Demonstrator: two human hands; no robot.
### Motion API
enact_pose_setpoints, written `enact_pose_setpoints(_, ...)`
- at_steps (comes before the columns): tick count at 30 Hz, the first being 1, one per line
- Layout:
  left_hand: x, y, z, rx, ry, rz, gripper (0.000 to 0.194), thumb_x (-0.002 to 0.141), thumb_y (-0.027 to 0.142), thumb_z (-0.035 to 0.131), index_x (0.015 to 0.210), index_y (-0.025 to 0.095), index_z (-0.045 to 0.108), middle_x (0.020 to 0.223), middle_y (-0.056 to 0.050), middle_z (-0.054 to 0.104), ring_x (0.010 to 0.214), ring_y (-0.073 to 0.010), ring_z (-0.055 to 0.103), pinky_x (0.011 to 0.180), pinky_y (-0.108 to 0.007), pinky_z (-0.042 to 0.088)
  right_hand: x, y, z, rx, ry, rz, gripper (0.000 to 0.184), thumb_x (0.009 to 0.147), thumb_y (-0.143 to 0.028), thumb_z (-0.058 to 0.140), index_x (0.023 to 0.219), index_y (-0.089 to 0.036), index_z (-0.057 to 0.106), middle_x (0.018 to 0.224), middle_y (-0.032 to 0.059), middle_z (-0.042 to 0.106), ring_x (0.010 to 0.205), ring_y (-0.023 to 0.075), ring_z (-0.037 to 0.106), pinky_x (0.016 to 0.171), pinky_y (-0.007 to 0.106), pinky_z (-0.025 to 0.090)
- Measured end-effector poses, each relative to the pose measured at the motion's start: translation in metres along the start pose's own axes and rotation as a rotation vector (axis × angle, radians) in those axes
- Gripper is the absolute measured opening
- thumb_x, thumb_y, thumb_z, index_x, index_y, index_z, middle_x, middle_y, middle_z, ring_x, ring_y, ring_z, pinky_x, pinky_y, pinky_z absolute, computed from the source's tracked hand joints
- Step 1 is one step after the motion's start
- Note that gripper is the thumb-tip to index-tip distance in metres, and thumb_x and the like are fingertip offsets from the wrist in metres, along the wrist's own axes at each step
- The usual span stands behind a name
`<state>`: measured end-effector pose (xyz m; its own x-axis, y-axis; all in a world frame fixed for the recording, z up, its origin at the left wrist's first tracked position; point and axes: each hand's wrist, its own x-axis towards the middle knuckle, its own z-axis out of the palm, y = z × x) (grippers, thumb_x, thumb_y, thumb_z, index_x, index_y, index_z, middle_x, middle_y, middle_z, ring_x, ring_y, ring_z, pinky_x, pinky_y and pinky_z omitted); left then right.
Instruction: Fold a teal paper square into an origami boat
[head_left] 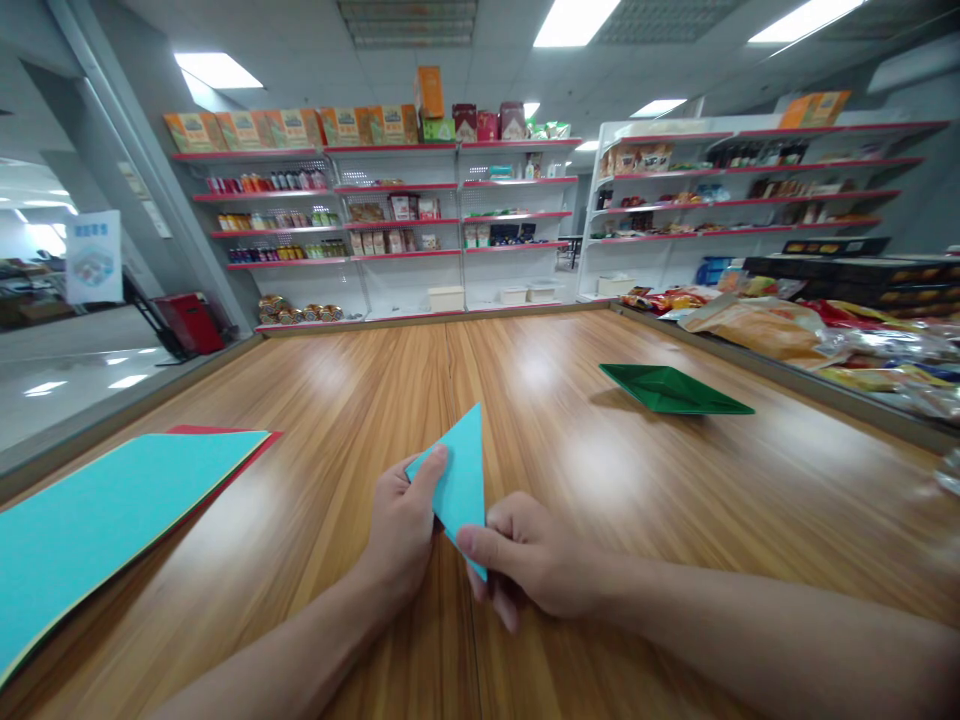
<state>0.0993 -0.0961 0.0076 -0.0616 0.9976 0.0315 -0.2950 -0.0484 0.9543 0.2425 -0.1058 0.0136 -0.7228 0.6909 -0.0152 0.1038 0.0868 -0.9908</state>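
Light-blue folded triangular paper [463, 475] was held over the brown wood-grain table [322, 400], the left hand [405, 525] pinching its left corner, the right hand [536, 560] gripping its lower tip. Dark-green diamond-shaped folded piece [667, 390] sat beyond, to the right.

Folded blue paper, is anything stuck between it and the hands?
No, nothing visible: the left hand and right hand both hold the folded blue paper directly. The green folded shape lies well apart.
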Motion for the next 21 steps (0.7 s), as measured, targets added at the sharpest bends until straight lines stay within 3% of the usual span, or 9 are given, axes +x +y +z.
enact_pose_setpoints(3,0.0032,-0.0026,0.0021,-0.120,-0.018,-0.011,0.036,0.079,0.049,0.065,0.074,0.018,0.047,0.049,0.007,0.047,0.038,-0.0084,0.042,0.036,-0.018,0.033,0.0056,0.0057,-0.0038,0.017,0.217,-0.049,0.062,0.084,-0.067,0.040,0.054,-0.014,0.052,0.035,-0.0037,0.043,0.030,0.0056,0.038,0.033,0.016,0.027)
enact_pose_setpoints(5,0.0026,-0.0044,0.0046,-0.137,-0.124,-0.049,0.033,0.080,0.048,0.064,0.084,0.019,0.050,0.056,0.005,0.055,0.041,-0.0115,0.050,0.038,-0.020,0.039,0.0075,0.0082,-0.0052,0.001,0.296,-0.072,0.063,0.084,-0.068,0.039,0.055,-0.014,0.053,0.034,-0.0041,0.042,0.030,0.0057,0.037,0.033,0.017,0.026)
enact_pose_setpoints(9,-0.0025,-0.0086,0.0078,0.017,-0.264,-0.079,0.044,0.079,0.054,0.062,0.062,0.016,0.048,0.045,0.002,0.051,0.035,-0.0116,0.049,0.034,-0.020,0.037,0.0078,0.0105,-0.0045,-0.112,0.291,-0.081,0.063,0.086,-0.065,0.039,0.051,-0.014,0.054,0.034,-0.0028,0.043,0.031,0.0065,0.039,0.036,0.019,0.030)
enact_pose_setpoints(12,-0.0050,-0.0100,0.0083,0.017,-0.219,-0.124,0.054,0.077,0.064,0.057,0.055,0.017,0.045,0.041,0.002,0.047,0.031,-0.0118,0.045,0.030,-0.021,0.034,0.0073,0.0107,-0.0033,-0.203,0.206,-0.077,0.058,0.088,-0.055,0.045,0.046,-0.015,0.053,0.035,-0.0017,0.045,0.034,0.0075,0.043,0.041,0.019,0.037)
enact_pose_setpoints(15,-0.0050,-0.0093,0.0086,-0.004,-0.087,-0.115,0.056,0.075,0.069,0.056,0.056,0.018,0.042,0.042,0.005,0.042,0.033,-0.0086,0.038,0.030,-0.019,0.029,0.0064,0.0092,-0.0022,-0.275,0.179,-0.034,0.050,0.089,-0.043,0.047,0.049,-0.014,0.056,0.037,-0.0021,0.047,0.034,0.0073,0.044,0.040,0.018,0.037)
enact_pose_setpoints(19,-0.0034,-0.0080,0.0056,0.099,0.067,0.025,0.053,0.074,0.065,0.060,0.058,0.019,0.039,0.045,0.008,0.035,0.038,-0.0063,0.030,0.033,-0.017,0.023,0.0052,0.0075,-0.0023,-0.348,0.135,-0.040,0.042,0.087,-0.035,0.049,0.054,-0.013,0.060,0.038,-0.0031,0.047,0.032,0.0056,0.042,0.035,0.016,0.032)
enact_pose_setpoints(21,-0.0026,-0.0078,0.0026,0.164,0.069,0.101,0.052,0.075,0.061,0.063,0.056,0.018,0.039,0.047,0.007,0.035,0.040,-0.0063,0.031,0.035,-0.017,0.024,0.0056,0.0080,-0.0037,-0.256,0.129,-0.076,0.041,0.086,-0.035,0.050,0.051,-0.014,0.056,0.040,-0.0034,0.047,0.032,0.0047,0.040,0.034,0.015,0.029)
